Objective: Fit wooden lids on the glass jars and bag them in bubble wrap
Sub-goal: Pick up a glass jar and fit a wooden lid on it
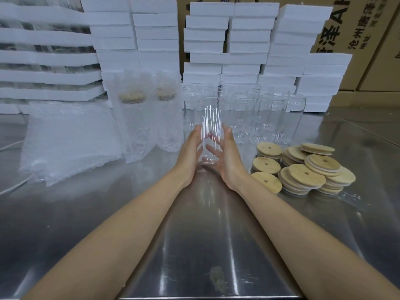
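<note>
An empty clear glass jar (211,118) stands upright at the middle of the steel table (194,245), blurred with streaks of light. My left hand (190,152) cups its left side and my right hand (229,156) its right side; fingers of both show through the glass, curled round the jar. A heap of round wooden lids (303,169), each with a small hole, lies to the right of my right hand. Several more empty jars (266,118) stand in rows behind. Two lidded jars in bubble wrap bags (135,126) stand back left.
A pile of flat bubble wrap bags (69,139) lies at the left. Stacks of white foam blocks (238,40) wall off the back of the table, with cardboard boxes (372,44) behind at the right. A white cable (13,146) runs along the left edge.
</note>
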{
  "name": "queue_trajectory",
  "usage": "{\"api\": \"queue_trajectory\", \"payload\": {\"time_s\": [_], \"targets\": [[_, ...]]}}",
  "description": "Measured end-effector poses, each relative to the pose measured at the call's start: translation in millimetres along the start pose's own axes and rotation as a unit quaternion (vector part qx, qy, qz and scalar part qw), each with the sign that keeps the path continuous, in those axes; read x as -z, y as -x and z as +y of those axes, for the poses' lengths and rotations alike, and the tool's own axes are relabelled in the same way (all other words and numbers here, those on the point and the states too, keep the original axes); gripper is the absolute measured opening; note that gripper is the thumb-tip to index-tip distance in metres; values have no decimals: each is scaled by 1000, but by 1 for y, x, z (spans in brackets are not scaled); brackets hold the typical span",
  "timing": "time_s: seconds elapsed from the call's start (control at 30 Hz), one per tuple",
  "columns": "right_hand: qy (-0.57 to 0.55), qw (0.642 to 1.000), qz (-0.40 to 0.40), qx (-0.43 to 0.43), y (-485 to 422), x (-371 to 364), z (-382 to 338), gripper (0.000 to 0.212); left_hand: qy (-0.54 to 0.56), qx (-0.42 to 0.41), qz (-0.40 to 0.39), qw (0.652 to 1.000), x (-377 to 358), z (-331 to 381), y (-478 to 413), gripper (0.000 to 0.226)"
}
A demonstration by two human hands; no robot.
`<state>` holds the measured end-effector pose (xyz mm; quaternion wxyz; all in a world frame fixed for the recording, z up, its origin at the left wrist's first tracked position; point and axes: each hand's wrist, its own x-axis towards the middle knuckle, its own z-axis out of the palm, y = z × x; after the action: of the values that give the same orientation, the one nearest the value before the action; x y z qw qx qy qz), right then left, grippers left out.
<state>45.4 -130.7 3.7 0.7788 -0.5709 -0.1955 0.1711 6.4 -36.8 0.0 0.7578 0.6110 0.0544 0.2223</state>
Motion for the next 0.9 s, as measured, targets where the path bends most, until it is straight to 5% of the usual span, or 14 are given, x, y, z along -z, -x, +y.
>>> {"api": "queue_trajectory", "payload": {"time_s": [0.27,0.4,0.53,0.77,0.9], "targets": [[56,995,28,73,0,6,2,64,-128,-127,114,977,2,-5,2,37],[63,992,41,99,-1,6,3,64,-160,-98,42,981,-2,-4,4,62],[-6,997,40,71,-2,7,-2,42,-190,-96,9,977,-3,-3,7,86],[-118,990,65,-39,-8,18,-7,49,-111,-23,34,993,0,-3,0,79],[-94,993,56,-33,-6,14,-9,50,50,56,-21,997,6,1,-4,41]]}}
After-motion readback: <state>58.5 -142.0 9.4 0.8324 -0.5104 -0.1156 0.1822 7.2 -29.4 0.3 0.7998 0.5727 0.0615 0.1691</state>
